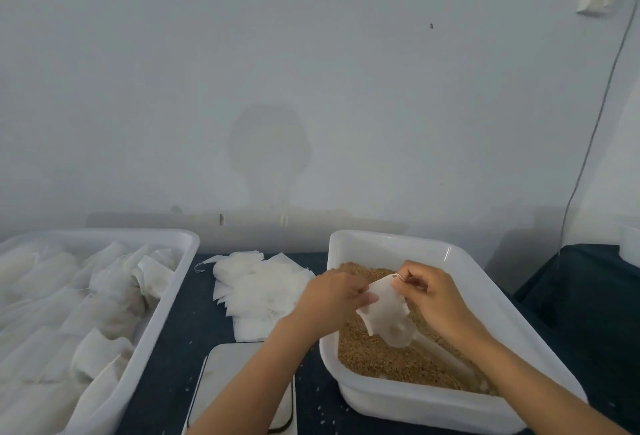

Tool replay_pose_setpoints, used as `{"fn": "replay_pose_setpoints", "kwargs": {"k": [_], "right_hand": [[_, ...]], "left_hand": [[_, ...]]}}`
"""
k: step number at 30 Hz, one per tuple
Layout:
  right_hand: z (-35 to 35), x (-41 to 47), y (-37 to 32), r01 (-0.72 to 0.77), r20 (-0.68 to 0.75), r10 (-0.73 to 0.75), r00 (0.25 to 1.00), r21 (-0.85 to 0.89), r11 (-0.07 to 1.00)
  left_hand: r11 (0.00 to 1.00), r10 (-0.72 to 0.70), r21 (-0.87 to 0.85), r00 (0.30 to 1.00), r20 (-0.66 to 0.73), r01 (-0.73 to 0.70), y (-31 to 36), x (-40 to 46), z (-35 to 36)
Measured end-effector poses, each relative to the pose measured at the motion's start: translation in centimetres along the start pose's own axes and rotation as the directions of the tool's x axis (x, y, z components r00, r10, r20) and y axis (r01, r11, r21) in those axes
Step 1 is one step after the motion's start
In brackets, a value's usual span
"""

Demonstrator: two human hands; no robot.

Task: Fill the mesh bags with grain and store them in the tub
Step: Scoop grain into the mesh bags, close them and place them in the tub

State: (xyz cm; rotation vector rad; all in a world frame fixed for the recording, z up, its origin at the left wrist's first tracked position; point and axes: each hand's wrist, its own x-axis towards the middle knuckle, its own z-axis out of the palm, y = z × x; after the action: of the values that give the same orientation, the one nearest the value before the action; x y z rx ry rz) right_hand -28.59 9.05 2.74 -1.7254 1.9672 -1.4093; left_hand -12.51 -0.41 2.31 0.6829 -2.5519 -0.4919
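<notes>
Mesh bag (pixel 386 313), white, limp, pinched by both hands' fingers (pixel 363 296) over grain (pixel 381 355).

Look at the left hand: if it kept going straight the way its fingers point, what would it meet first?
The left hand points right, toward the mesh bag it already pinches; beyond that, probably the right hand, though depth is unclear.

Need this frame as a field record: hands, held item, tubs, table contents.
left hand: pinches the left edge of the small white mesh bag
right hand: pinches the bag's top corner at its string
bag position: held above the brown grain
grain tub: white plastic tub on the right, with a white scoop partly buried
storage tub: white plastic tub on the left, holds white bags
between tubs: pile of flat white bags; white tray-like item, identity unclear
surface: dark blue table covering
</notes>
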Motion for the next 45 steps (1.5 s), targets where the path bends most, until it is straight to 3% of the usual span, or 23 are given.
{"fn": "replay_pose_setpoints", "kwargs": {"k": [5, 10, 14, 17, 19, 22, 23, 25, 31, 34, 38, 41, 45], "right_hand": [[1.4, 0.0, -1.9, -0.046, -0.051, 0.06, 0.997, 0.247, 0.968], [3.6, 0.0, -4.8, -0.076, -0.043, 0.106, 0.993, 0.446, 0.892], [6.3, -0.4, -7.1, -0.112, 0.004, 0.137, 0.991, 0.596, 0.795], [9.4, -1.1, -8.7, -0.133, 0.017, 0.159, 0.987, 0.643, 0.754], [11.6, -1.6, -9.4, -0.161, 0.026, 0.192, 0.981, 0.66, 0.733], [14.8, -2.6, -9.5, -0.204, 0.022, 0.251, 0.968, 0.651, 0.731], [15.8, -3.0, -9.3, -0.214, 0.018, 0.265, 0.964, 0.64, 0.738], [17.5, -3.8, -8.6, -0.24, 0.01, 0.289, 0.957, 0.585, 0.775], [19.5, -4.7, -6.0, -0.293, -0.049, 0.349, 0.936, 0.44, 0.849], [19.4, -4.7, -5.1, -0.228, -0.078, 0.274, 0.958, 0.367, 0.902], [18.9, -4.7, -4.0, -0.103, 0.003, 0.106, 0.994, 0.276, 0.956], [18.6, -4.9, -3.0, -0.029, 0.049, 0.018, 0.999, 0.221, 0.975], [18.6, -5.4, -1.7, -0.027, 0.039, 0.019, 0.999, 0.239, 0.971]], "left_hand": [[0.993, 0.069, -0.083, 0.976, -0.204, -0.088, -1.2, -1.3, -2.4], [0.996, 0.042, -0.068, 0.99, -0.137, -0.052, -1.7, -2.5, -5.7], [1.0, -0.002, 0.004, 0.985, -0.171, 0.002, -2.1, -4.9, -8.4], [0.992, -0.069, -0.123, 0.964, -0.258, 0.038, -2.8, -7.5, -8.9], [0.955, -0.189, -0.281, 0.918, -0.348, 0.09, -3.4, -9.3, -8.0], [0.715, -0.478, -0.693, 0.787, -0.39, 0.091, -4.9, -11.5, -5.3], [0.684, -0.537, -0.721, 0.745, -0.395, 0.111, -5.5, -12.2, -4.4], [0.723, -0.57, -0.662, 0.711, -0.413, 0.195, -7.0, -13.3, -2.8], [0.775, -0.561, -0.537, 0.754, -0.342, 0.333, -9.5, -13.3, -0.7], [0.81, -0.509, -0.485, 0.806, -0.302, 0.33, -10.2, -12.7, -0.6], [0.84, -0.438, -0.477, 0.842, -0.315, 0.258, -11.2, -12.8, -0.4], [0.806, -0.465, -0.548, 0.812, -0.354, 0.223, -12.3, -13.4, -0.1], [0.768, -0.53, -0.593, 0.759, -0.377, 0.242, -13.7, -14.3, 0.1]]}}
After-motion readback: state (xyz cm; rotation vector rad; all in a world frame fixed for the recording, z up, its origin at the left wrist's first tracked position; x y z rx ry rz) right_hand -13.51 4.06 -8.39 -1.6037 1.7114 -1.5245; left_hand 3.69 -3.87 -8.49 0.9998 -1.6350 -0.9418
